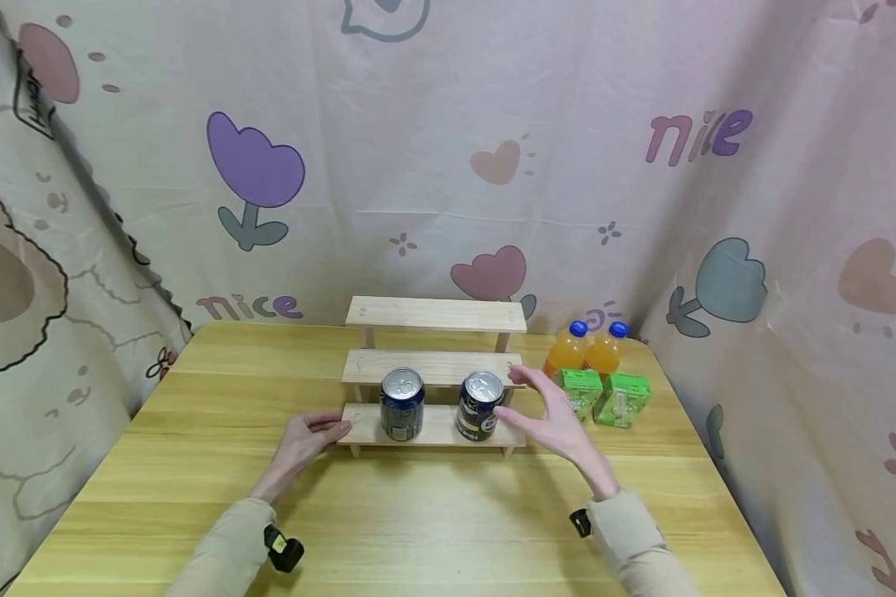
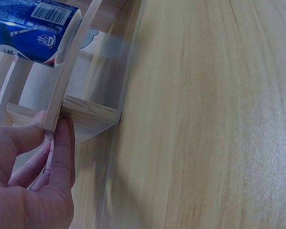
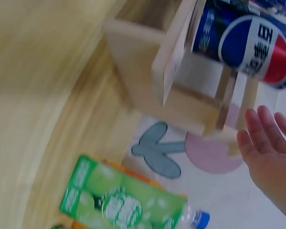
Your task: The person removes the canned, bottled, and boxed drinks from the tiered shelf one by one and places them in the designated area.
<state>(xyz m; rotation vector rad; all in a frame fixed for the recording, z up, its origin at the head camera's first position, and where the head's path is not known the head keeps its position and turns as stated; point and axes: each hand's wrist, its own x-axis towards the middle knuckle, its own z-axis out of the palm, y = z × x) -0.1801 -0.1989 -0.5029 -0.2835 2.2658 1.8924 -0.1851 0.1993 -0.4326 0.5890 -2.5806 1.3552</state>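
Observation:
A three-step wooden shelf (image 1: pixel 435 313) stands on the table, with two dark blue soda cans on its lowest board. The left can (image 1: pixel 401 414) stands upright, and the right can (image 1: pixel 480 413) is upright too; a Pepsi-style round logo shows on a can (image 3: pixel 255 47) in the right wrist view. At the left end of the lowest board, my left hand (image 1: pixel 304 444) pinches the wood between thumb and fingers (image 2: pixel 62 152). My right hand (image 1: pixel 556 423) is just right of the right can, fingers spread and holding nothing. In the right wrist view that hand (image 3: pixel 271 157) appears apart from the can.
Right of the shelf stand two green drink cartons, a left carton (image 1: pixel 581 391) and a right carton (image 1: pixel 623 402). Behind them are two orange drink bottles (image 1: pixel 566 355) with blue caps. A patterned curtain (image 1: pixel 418 166) hangs behind the wooden table (image 1: pixel 433 531).

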